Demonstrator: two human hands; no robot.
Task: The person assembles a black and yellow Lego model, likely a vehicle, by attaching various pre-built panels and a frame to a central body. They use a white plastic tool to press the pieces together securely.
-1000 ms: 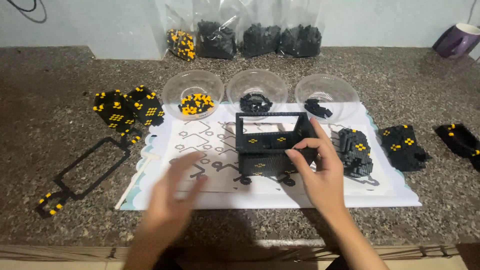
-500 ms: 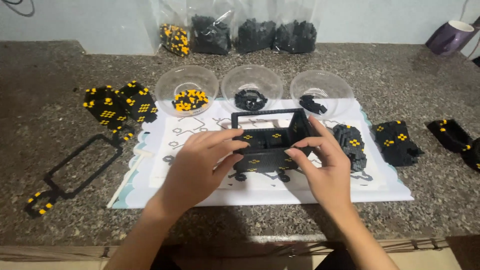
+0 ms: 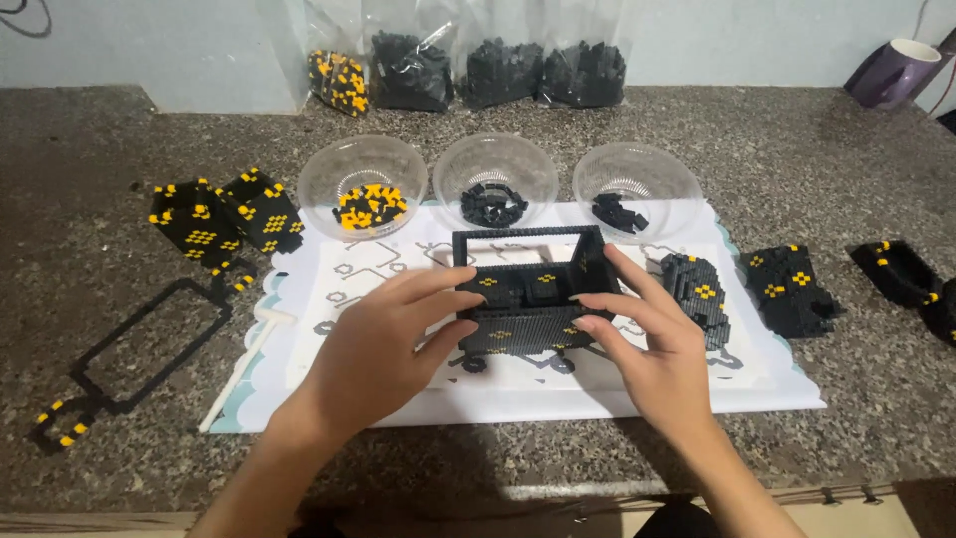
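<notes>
A black open-topped box [image 3: 528, 284] built of small bricks, with yellow dots and little wheels, stands on a white printed sheet [image 3: 398, 289]. My left hand [image 3: 383, 344] grips the box's left side, fingers wrapped over its front wall. My right hand [image 3: 652, 349] holds its right side, fingers on the near right corner. Both hands hold the box between them.
Three clear bowls sit behind the sheet: one with yellow-and-black bricks [image 3: 366, 204], two with black bricks [image 3: 495, 202] [image 3: 619, 211]. Built black-yellow sections lie at left [image 3: 224, 219] and right [image 3: 792, 289]. A black frame [image 3: 139, 349], a white tool [image 3: 244, 364], bags of bricks [image 3: 478, 70] and a purple mug [image 3: 896, 72] are around.
My left hand moved in from the sheet's lower left and took hold of the box's left side. The right hand stayed on the box's right side.
</notes>
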